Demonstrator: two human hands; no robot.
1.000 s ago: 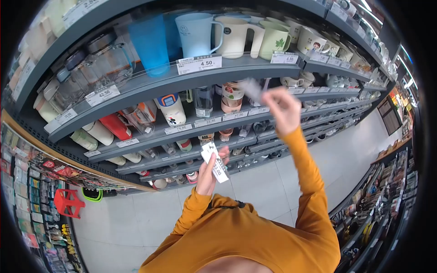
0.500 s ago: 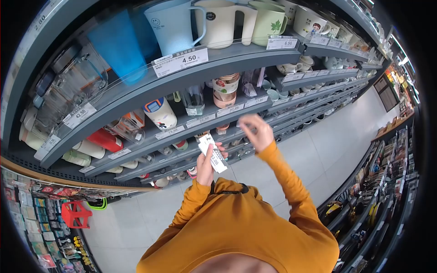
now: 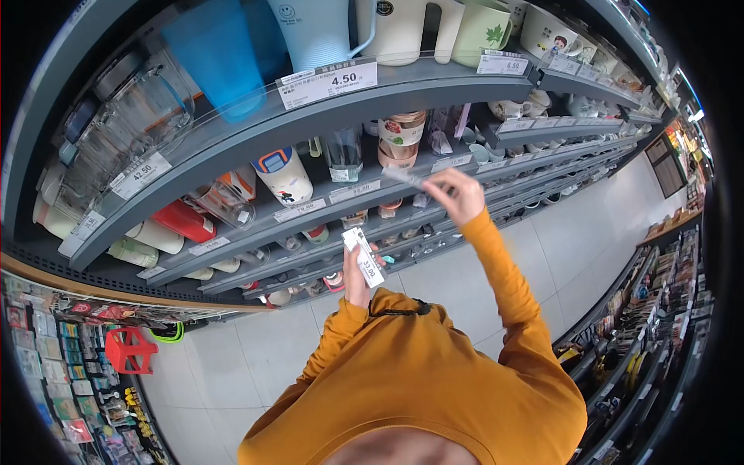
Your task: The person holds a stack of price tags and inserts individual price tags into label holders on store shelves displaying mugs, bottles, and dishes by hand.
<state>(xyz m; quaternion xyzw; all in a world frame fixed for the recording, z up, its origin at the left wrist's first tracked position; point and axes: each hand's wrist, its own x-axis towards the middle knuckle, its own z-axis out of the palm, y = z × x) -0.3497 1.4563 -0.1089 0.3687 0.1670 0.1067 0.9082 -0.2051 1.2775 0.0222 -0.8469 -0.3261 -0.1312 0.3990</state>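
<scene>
Below the shelf edge, my left hand (image 3: 356,280) is closed around a small stack of white price labels (image 3: 364,260), the top one printed 33.00. My right hand (image 3: 457,195), raised higher and to the right, pinches the end of a blurred pale strip (image 3: 404,178) that looks like a price label. That strip lies across the front rail of the middle shelf, below a cup with a pink base (image 3: 398,147). Whether it is still in the rail I cannot tell. Just left of it another price label (image 3: 355,191) sits in the rail.
Curved grey shelves hold a blue pitcher (image 3: 217,58), several mugs and glass jugs (image 3: 147,101), with a 4.50 label (image 3: 329,82) on the upper edge. A red stool (image 3: 130,350) stands at the lower left. More stocked shelves (image 3: 643,333) line the right side of the tiled aisle.
My right hand has moved up and slightly right, and the pale strip now shows at its fingertips. The left hand still holds the labels. The view has shifted a little.
</scene>
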